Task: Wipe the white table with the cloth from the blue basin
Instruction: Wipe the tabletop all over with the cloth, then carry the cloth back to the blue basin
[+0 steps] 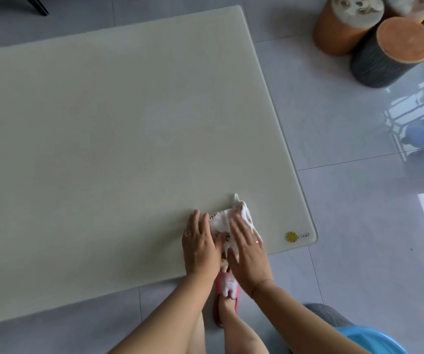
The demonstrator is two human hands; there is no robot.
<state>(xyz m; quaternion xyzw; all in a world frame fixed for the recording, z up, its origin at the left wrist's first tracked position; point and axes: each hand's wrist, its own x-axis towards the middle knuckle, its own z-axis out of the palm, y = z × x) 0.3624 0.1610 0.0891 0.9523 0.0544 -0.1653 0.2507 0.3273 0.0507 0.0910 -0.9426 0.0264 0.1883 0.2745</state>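
White table [103, 123]: cloth [221, 222] lay bunched near its near right corner, beside the yellow emblem [291, 237]; left hand [199, 246] and right hand [249, 254] pressed flat on it, fingers straight, nothing clenched; blue basin [374, 338] stood off the table, lower right.

Head camera looks steeply down onto table [98, 129].

A: Finish, white table [103, 123]?
B: Smooth, faintly glossy; clear glass-like edge at near corner.
A: Material, cloth [221, 223]?
B: Soft fabric, crumpled, matt.
A: Surface, floor tiles [333, 226]?
B: Glazed, highly reflective.
A: Covering, stool [379, 65]?
B: Ribbed dark side; fuzzy orange top.
A: Material, blue basin [374, 338]?
B: Smooth plastic, slight sheen.
A: Material, pink slipper [227, 284]?
B: Matt, rubbery.
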